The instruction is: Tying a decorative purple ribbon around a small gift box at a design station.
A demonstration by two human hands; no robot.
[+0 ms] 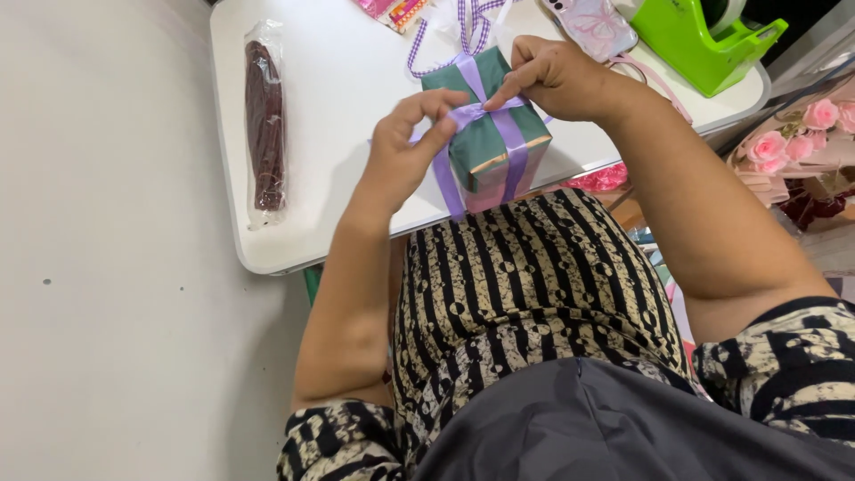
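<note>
A small box wrapped in dark green paper (481, 142) stands on the white table (338, 98) near its front edge, tilted on a corner. A lilac ribbon (509, 134) crosses over the box top and runs down its sides. My left hand (405, 147) pinches the ribbon at the crossing from the left. My right hand (552, 76) pinches the same ribbon from the far right, fingertips meeting the left hand's at the knot.
A long dark red bundle in a clear sleeve (264, 125) lies at the table's left. A green tape dispenser (704, 40), a phone in a patterned case (595, 25) and checked purple ribbon (463, 36) sit at the back. Pink paper flowers (793, 142) are off to the right.
</note>
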